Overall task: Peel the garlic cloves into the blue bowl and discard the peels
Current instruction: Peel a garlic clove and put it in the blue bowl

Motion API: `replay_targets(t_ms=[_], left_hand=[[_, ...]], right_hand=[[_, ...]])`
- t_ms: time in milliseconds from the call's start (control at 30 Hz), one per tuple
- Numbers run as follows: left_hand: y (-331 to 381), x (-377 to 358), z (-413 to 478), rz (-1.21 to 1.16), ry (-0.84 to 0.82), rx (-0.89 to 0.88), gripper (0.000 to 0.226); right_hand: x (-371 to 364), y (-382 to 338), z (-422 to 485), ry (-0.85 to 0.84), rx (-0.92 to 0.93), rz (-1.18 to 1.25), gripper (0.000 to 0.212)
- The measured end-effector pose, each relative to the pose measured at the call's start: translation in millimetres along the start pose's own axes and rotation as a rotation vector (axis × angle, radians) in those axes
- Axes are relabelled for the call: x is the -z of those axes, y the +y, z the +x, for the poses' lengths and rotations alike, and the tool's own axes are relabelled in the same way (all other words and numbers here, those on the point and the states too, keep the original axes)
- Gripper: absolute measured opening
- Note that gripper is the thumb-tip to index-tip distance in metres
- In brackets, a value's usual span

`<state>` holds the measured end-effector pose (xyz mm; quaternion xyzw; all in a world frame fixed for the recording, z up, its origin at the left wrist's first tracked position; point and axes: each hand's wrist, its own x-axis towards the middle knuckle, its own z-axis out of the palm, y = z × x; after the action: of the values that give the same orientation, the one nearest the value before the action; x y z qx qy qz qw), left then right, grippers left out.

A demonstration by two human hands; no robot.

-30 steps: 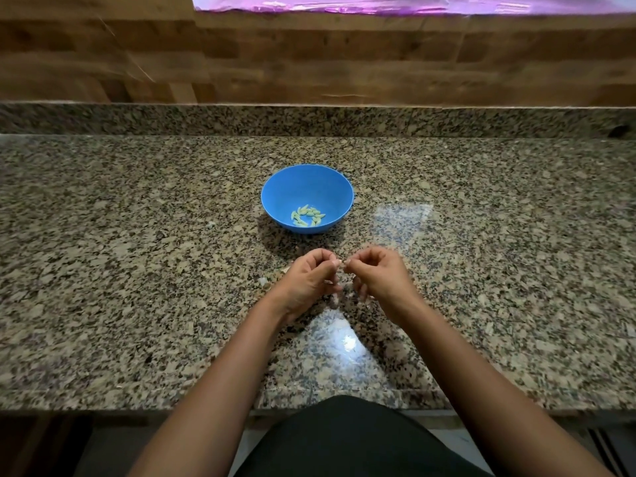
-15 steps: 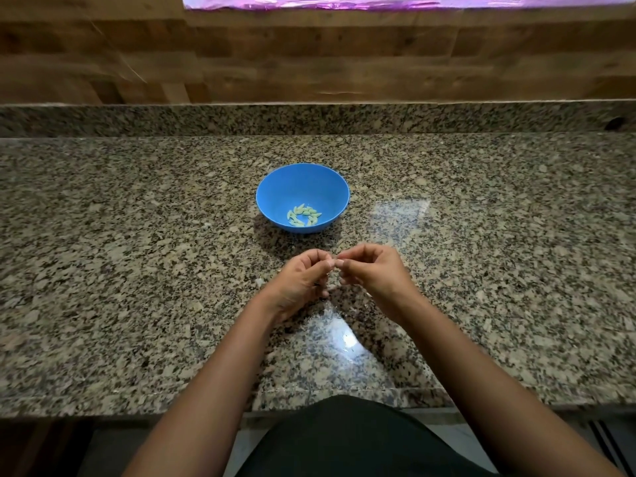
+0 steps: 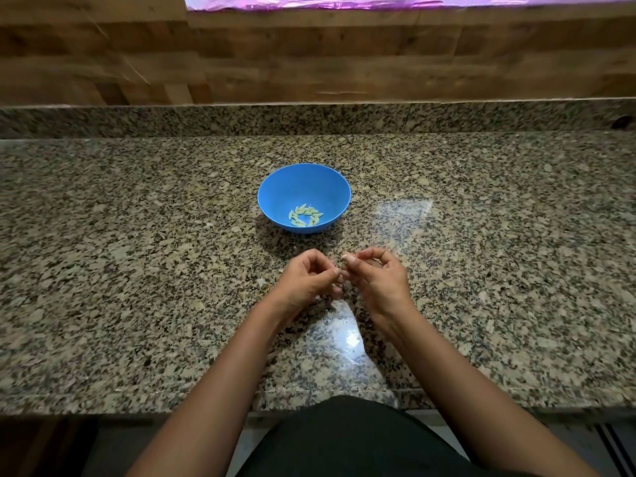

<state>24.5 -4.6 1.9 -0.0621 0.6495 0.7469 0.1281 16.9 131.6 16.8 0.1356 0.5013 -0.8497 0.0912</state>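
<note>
Granite surface (image 3: 137, 270) carries everything; wood-panelled wall behind it. Blue bowl (image 3: 304, 197) sits mid-surface, just beyond the hands, with a small heap of peeled garlic cloves (image 3: 304, 215) at its bottom.

Left hand (image 3: 304, 282) and right hand (image 3: 377, 278) are held close together just above the surface, in front of the bowl. Both sets of fingers are curled, tips meeting at something small between them, presumably a clove (image 3: 339, 270) mid-peel; too small to confirm, or to say how much skin is left on it. A pale fleck at the right fingertips looks like peel or a nail, can't tell which. A few pale scraps (image 3: 261, 281) lie on the surface left of the left hand, likely peel.

Step, as I read it: stripping skin off one clove. Next: finish the strip, drop the clove forward into the bowl, keep peel out of it. Discarding the peel is not yet done.
</note>
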Motion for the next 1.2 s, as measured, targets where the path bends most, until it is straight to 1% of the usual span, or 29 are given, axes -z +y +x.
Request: replay_targets(t_ms=[67, 133, 167, 233, 367, 433, 500, 600, 767, 933, 1133, 1200], left_hand=[[0, 3, 2, 0.038, 0.076, -0.045, 0.013], [2, 2, 2, 0.097, 0.095, -0.091, 0.018], [3, 0, 2, 0.135, 0.099, -0.111, 0.019], [5, -4, 2, 0.189, 0.125, -0.138, 0.012], [3, -8, 4, 0.167, 0.197, -0.145, 0.013], [0, -9, 6, 0.140, 0.210, -0.135, 0.007], [-2, -11, 6, 0.118, 0.209, -0.137, 0.004], [-6, -12, 6, 0.120, 0.224, -0.145, 0.003], [-3, -13, 5, 0.211, 0.235, -0.200, 0.004], [-2, -11, 5, 0.282, 0.209, -0.213, 0.003], [-1, -9, 4, 0.237, 0.110, -0.158, 0.005], [2, -8, 4, 0.192, 0.065, -0.114, 0.005]], right_hand=[[2, -2, 2, 0.004, -0.065, 0.060, 0.021], [4, -2, 3, 0.007, -0.091, 0.032, 0.021], [5, -2, 4, 0.007, -0.098, 0.014, 0.022], [5, -2, 3, 0.005, -0.106, 0.005, 0.022], [4, -2, 3, -0.009, -0.115, 0.033, 0.023], [4, -1, 2, -0.016, -0.120, 0.069, 0.024], [2, 0, 2, -0.014, -0.119, 0.087, 0.025], [0, 0, 1, -0.002, -0.088, 0.043, 0.025], [-1, -3, 2, -0.013, -0.025, -0.038, 0.028], [2, -7, 6, -0.063, -0.029, -0.065, 0.031], [10, -10, 11, -0.108, 0.009, -0.271, 0.034], [12, -12, 13, -0.147, 0.003, -0.303, 0.033]])
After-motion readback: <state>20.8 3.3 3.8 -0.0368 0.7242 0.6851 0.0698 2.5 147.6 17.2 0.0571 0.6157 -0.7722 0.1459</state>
